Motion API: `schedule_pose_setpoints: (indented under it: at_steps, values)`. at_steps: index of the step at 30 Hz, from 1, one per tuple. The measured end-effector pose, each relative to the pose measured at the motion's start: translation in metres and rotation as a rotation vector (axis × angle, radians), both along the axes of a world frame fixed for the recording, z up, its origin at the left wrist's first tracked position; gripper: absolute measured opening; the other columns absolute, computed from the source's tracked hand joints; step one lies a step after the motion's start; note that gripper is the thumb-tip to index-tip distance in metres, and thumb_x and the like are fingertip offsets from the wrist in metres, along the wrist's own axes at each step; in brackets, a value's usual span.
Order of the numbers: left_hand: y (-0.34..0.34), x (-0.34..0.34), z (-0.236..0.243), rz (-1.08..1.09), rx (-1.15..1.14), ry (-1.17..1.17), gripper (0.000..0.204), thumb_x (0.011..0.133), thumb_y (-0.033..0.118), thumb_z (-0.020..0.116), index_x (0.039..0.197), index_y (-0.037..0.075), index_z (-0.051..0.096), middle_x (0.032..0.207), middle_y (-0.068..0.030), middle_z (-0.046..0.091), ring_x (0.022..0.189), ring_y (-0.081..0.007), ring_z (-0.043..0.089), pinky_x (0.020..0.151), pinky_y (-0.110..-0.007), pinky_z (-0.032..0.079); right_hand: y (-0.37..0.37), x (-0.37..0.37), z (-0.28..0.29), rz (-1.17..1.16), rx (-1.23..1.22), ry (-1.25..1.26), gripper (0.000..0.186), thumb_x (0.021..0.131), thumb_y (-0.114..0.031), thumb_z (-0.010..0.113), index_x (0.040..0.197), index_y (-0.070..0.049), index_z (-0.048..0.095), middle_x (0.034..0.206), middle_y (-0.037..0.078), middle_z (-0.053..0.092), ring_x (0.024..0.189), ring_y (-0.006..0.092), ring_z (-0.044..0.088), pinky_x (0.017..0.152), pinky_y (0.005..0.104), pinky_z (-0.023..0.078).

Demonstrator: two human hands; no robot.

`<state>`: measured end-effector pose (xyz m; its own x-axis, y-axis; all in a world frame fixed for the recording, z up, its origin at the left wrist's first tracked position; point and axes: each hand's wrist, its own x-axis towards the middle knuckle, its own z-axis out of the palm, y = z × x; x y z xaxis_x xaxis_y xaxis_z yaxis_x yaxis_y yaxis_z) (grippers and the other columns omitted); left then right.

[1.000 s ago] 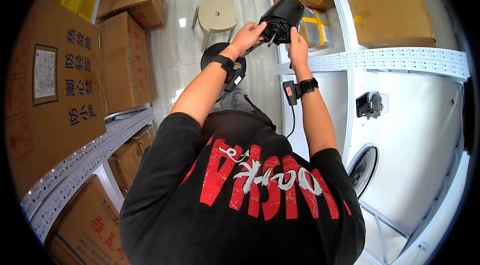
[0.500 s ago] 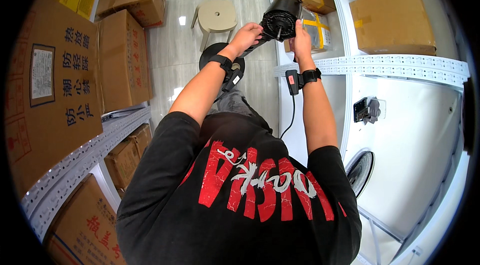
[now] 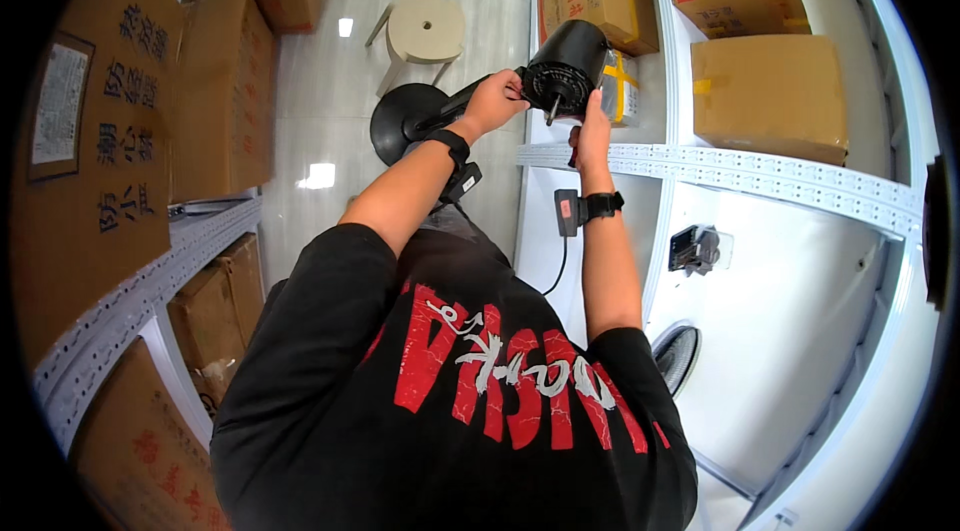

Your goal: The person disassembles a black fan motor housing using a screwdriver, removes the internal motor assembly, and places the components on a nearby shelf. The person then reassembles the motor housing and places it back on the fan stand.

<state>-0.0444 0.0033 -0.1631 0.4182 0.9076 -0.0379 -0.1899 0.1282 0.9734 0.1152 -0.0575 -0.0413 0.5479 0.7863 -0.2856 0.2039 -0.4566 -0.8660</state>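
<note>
A black fan motor housing (image 3: 572,51) tops a black stand whose round base (image 3: 388,129) rests on the floor. Its bare metal shaft (image 3: 555,109) points toward me, with no blades on it. My right hand (image 3: 592,136) grips the housing's right side, thumb up along the rim and the other fingers partly hidden. Against the left lower edge of the housing, by the stand's neck, my left hand (image 3: 495,101) has its fingers closed in a pinch; whatever lies between them is too small to make out. Both wrists carry black straps with small boxes.
Beyond the base stands a beige stool (image 3: 425,31). Cartons (image 3: 225,91) line the shelves on the left, and another carton (image 3: 770,96) sits on the right rack. On the white right shelf are a round fan grille (image 3: 678,359) and a small dark part (image 3: 695,251).
My view has shifted, so the shelves and stool sit differently in the picture. The motor has tipped slightly, its shaft now aiming lower. Both hands have stayed at the motor.
</note>
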Motion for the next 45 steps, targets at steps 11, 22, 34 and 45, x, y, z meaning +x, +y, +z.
schedule_pose_setpoints:
  at_steps: [11, 22, 34, 45]
  values:
    - [-0.001, -0.025, 0.036, 0.089, 0.384, 0.211, 0.050, 0.071, 0.012, 0.085, 0.110, 0.003, 0.055, 0.102, -0.0096, 0.061, 0.091, -0.0242, 0.064, 0.082, -0.034, 0.053, -0.007, -0.008, 0.003, 0.006, -0.014, 0.214, 0.066, 0.099, -0.065, 0.041, 0.082, -0.004, 0.058, 0.067, 0.007, 0.059, 0.038, 0.0115, 0.036, 0.037, 0.0270, 0.028]
    - [0.003, -0.022, 0.030, 0.079, 0.548, 0.307, 0.044, 0.070, 0.014, 0.084, 0.097, 0.002, 0.051, 0.092, -0.0141, 0.059, 0.086, -0.0341, 0.063, 0.076, -0.040, 0.052, -0.013, -0.020, 0.004, -0.038, -0.060, 0.112, 0.072, 0.096, -0.070, 0.039, 0.070, -0.006, 0.060, 0.050, 0.000, 0.045, 0.037, 0.0102, 0.032, 0.037, 0.0274, 0.025]
    - [0.022, -0.023, 0.017, -0.268, -0.010, -0.139, 0.029, 0.081, 0.017, 0.081, 0.092, 0.006, 0.056, 0.077, 0.0043, 0.054, 0.071, -0.0050, 0.051, 0.063, -0.025, 0.043, -0.020, -0.012, -0.001, -0.016, -0.003, 0.145, 0.065, 0.098, -0.062, 0.047, 0.073, -0.004, 0.061, 0.051, 0.001, 0.047, 0.037, 0.0094, 0.035, 0.036, 0.0279, 0.025]
    - [0.010, -0.030, 0.042, -0.099, 0.031, -0.018, 0.034, 0.083, 0.018, 0.081, 0.074, 0.005, 0.051, 0.072, 0.0055, 0.040, 0.067, -0.0062, 0.037, 0.061, -0.024, 0.036, -0.019, -0.013, 0.002, 0.047, 0.007, 0.119, 0.066, 0.098, -0.063, 0.047, 0.077, -0.002, 0.064, 0.057, 0.006, 0.058, 0.038, 0.0072, 0.033, 0.036, 0.0264, 0.023]
